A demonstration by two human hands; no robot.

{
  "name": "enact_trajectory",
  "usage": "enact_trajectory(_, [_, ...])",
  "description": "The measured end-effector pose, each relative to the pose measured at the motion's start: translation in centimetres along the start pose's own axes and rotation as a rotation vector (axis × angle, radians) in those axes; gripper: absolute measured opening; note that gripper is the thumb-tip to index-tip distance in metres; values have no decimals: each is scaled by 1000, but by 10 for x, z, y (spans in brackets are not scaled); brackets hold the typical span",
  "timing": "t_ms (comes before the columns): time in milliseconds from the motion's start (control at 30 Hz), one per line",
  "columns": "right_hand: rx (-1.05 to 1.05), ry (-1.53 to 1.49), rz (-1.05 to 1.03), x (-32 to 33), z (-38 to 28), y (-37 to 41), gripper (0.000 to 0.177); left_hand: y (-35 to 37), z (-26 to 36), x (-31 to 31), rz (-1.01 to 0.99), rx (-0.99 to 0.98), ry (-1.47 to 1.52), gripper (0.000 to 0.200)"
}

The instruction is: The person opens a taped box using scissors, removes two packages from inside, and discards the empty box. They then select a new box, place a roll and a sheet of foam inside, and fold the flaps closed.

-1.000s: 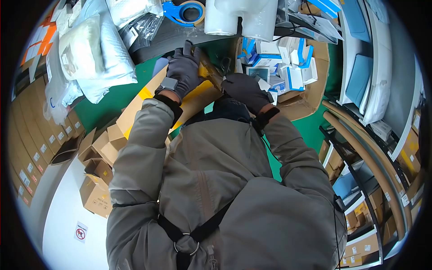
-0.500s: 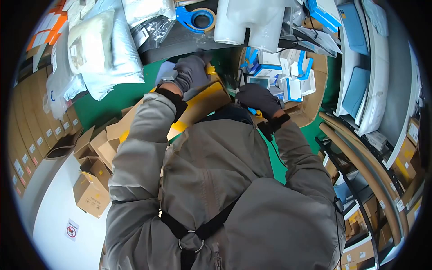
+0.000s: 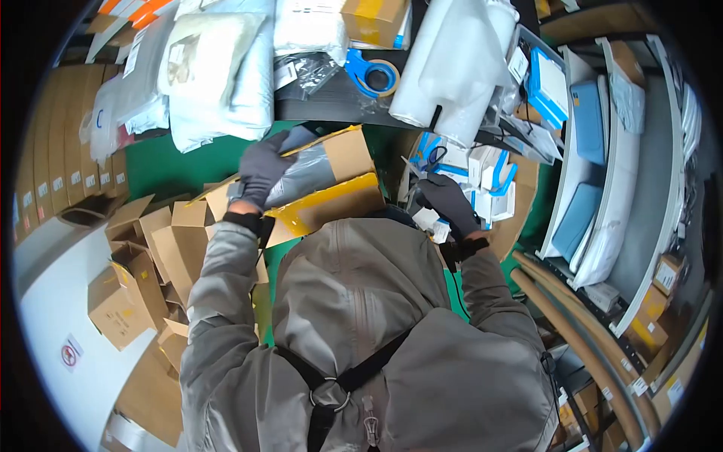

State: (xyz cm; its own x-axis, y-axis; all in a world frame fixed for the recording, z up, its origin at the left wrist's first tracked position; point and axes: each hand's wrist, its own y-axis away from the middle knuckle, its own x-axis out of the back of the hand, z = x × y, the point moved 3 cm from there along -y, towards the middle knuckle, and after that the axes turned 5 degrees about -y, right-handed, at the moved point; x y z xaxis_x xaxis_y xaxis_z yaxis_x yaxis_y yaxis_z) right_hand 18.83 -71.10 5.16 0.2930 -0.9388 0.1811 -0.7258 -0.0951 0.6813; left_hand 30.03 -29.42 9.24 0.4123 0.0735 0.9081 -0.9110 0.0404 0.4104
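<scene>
My left hand, in a dark grey glove, is closed over the edge of an open cardboard box with yellow tape along its edges. A silver-grey surface shows inside that box. My right hand, gloved too, is curled over the near left side of a big carton that holds several white-and-blue small boxes. Small white pieces show just below its fingers. What those fingers hold, if anything, is hidden.
Ahead, a dark table bears white plastic mailers, a blue tape dispenser and clear film rolls. Empty cartons crowd the left floor. Shelving and cardboard tubes stand at right.
My left hand has moved left along the taped box, whose silver-grey inside now shows more. The right hand stays at the carton, and small white pieces now show beneath it. The view has shifted.
</scene>
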Motion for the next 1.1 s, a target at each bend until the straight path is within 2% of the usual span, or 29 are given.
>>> enact_trajectory(67, [-3,-149,23,-2,-5,-9,30,17,-58,-6,187,72,-19,69])
enact_trajectory(133, [83,-108,54,-4,-23,-17,29,33,-109,-7,281,145,-62,73])
enact_trajectory(200, [237,-63,120,-8,-52,-26,28,53,-129,-7,364,237,-107,77])
enact_trajectory(233, [245,-42,91,-11,-71,-30,28,61,-137,-4,448,311,-139,81])
enact_trajectory(300, [427,293,209,-18,-125,-38,24,83,-149,-1,607,457,-217,89])
enact_trajectory(333, [439,306,181,-24,-143,-48,24,94,-150,-6,603,490,-216,89])
enact_trajectory(400, [658,557,294,-32,-182,-74,26,111,-135,-11,715,590,-222,94])
enact_trajectory(433, [674,568,271,-35,-191,-98,26,118,-129,-13,773,639,-226,97])
enact_trajectory(500, [947,930,221,-49,-208,-142,32,132,-123,-28,830,699,-160,97])
enact_trajectory(533, [965,938,202,-57,-221,-156,32,139,-121,-37,891,728,-95,98])
enact_trajectory(567, [812,970,46,-69,-233,-171,32,146,-118,-42,953,757,-33,98])
enact_trajectory(600, [654,1000,-109,-82,-242,-182,32,154,-114,-47,954,785,-35,98])
enact_trajectory(633, [493,1026,-259,-94,-246,-192,32,161,-110,-53,846,802,54,97])
enact_trajectory(700, [525,938,-289,-107,-240,-216,33,174,-107,-62,648,824,237,93])
enact_trajectory(767, [545,732,-309,-112,-221,-251,36,186,-112,-85,679,796,243,91])
enact_trajectory(833, [549,827,-322,-110,-197,-283,39,191,-115,-103,715,683,252,86])
enact_trajectory(900, [545,915,-317,-115,-199,-283,41,193,-120,-99,672,689,274,84])
enact_trajectory(967, [668,883,-162,-122,-205,-242,44,190,-122,-94,564,680,318,80])
enact_trajectory(1000, [679,881,-149,-127,-208,-218,44,190,-123,-89,578,672,317,80])
enact_trajectory(1067, [635,752,151,-133,-228,-151,47,189,-123,-82,464,661,294,78])
enact_trajectory(1100, [643,745,165,-137,-228,-128,47,189,-124,-79,406,653,281,78])
